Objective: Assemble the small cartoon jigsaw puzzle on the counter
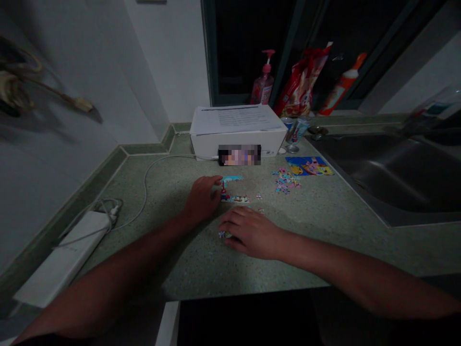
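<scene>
A partly joined jigsaw puzzle [236,198] lies on the counter, with pieces along its top, left and bottom sides and bare counter in between. At its left edge is my left hand [203,198], thumb and forefinger apart and their tips close to the border pieces. My right hand [254,233] rests lower down, palm downward, its fingers curled over a few small jigsaw pieces [224,234] that show between thumb and fingers. Two loose pieces [259,196] lie right of the puzzle. Farther right is a heap of jigsaw pieces [286,181] beside a colourful picture card [310,166].
A phone [239,155] on a cable leans against a white box [205,142] topped with papers [234,119]. A white power strip [65,259] lies left. Cans [298,129], a pink pump bottle [262,89] and a red bag [302,84] stand behind. The sink [399,173] is right.
</scene>
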A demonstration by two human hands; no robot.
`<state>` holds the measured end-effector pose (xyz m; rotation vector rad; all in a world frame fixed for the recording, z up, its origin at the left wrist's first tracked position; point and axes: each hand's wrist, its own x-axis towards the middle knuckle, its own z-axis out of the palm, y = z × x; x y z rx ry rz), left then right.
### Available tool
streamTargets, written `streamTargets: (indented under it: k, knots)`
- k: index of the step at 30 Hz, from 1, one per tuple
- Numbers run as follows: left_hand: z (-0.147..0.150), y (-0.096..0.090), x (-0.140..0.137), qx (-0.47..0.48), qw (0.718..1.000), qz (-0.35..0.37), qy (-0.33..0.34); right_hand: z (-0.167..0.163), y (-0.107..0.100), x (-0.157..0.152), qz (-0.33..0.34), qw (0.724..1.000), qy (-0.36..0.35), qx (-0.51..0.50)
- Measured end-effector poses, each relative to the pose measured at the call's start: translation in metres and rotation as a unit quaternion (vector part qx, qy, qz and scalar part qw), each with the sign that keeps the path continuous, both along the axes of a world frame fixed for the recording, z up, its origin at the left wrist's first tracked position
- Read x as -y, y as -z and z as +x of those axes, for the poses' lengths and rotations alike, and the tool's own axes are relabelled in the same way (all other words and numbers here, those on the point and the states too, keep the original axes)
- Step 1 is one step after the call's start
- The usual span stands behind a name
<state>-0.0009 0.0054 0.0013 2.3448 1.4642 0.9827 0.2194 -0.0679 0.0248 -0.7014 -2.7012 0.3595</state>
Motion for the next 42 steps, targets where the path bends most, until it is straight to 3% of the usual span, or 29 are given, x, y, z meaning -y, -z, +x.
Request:
streamTargets:
  k: [14, 20, 33, 42]
  knots:
    - [-0.002, 0.004, -0.001, -0.008, 1.0, 0.012, 0.002, -0.001, -0.003, 0.0, 0.039, 0.997, -0.043, 0.055]
    - [-0.002, 0.003, -0.002, -0.002, 1.0, 0.006, 0.002, 0.008, -0.008, -0.006, 0.027, 0.999, -0.032, 0.031]
    - [-0.006, 0.005, -0.003, -0.005, 1.0, 0.006, 0.01, 0.068, -0.053, -0.041, 0.083, 0.984, 0.157, 0.006]
    - [-0.004, 0.002, -0.002, -0.012, 1.0, -0.005, 0.005, 0.083, -0.057, -0.048, 0.041, 0.971, 0.207, 0.109]
